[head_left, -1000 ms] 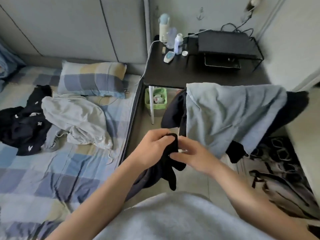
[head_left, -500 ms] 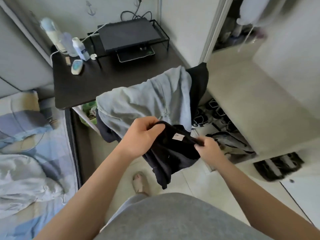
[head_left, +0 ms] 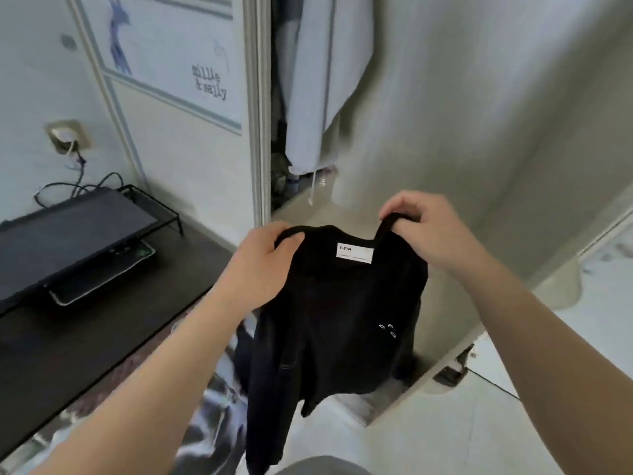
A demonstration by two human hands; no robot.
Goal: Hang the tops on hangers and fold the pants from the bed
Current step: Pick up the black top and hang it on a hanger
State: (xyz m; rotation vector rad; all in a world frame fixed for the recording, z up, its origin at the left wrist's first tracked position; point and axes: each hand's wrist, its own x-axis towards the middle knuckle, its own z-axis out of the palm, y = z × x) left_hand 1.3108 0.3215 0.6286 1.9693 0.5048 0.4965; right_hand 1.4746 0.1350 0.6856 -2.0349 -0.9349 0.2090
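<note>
Progress on this garment looks partial: the left hand [head_left: 263,269] grips one shoulder of the black top [head_left: 335,320] and the right hand [head_left: 428,234] pinches the other at the neckline, so it hangs spread in mid-air, label toward the camera, before the wardrobe [head_left: 259,132]. No hanger shows, so hanging seems not yet done; bed and pants are out of view. The open wardrobe holds a pale hanging garment [head_left: 325,80]; items below it are too dim to name.

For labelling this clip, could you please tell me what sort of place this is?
Probably a home bedroom, beside an open wardrobe: a pale garment hangs inside, a laptop sits on a wire stand, and the left hand and right hand hold a black top.
</note>
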